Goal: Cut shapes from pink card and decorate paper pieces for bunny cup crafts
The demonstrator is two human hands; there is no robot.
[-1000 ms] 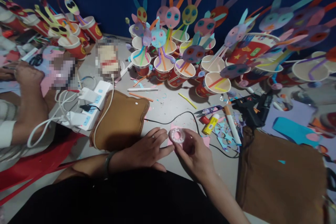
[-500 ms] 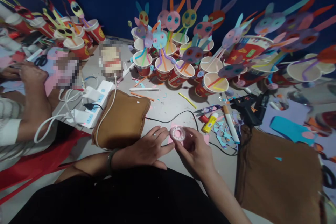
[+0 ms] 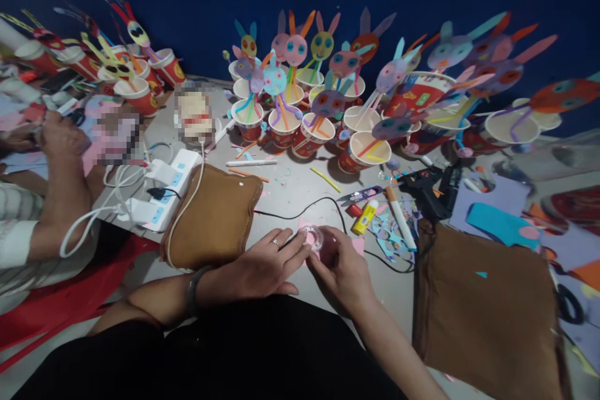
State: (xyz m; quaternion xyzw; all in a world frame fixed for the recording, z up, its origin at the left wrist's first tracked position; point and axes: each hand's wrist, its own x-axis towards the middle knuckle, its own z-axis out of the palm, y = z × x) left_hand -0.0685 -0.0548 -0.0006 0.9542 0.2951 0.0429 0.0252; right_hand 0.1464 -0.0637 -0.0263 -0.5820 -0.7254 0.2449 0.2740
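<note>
A small clear ring, which looks like a roll of tape, lies over a piece of pink paper on the table in front of me. My right hand grips the roll's right side between thumb and fingers. From the left, my left hand reaches in with fingers stretched out, its fingertips touching the roll's left edge. A ring and a dark wristband are on that hand and wrist. Part of the pink paper is hidden under my fingers.
Paper cups with paper-faced straw figures crowd the back. Scissors, a glue stick, a marker and a glue gun lie right. Brown cushions flank me; a power strip and a co-worker's arm are left.
My left fingers have moved further onto the roll's left edge. My right hand keeps its grip. The view has turned slightly, shifting the cups left and down.
</note>
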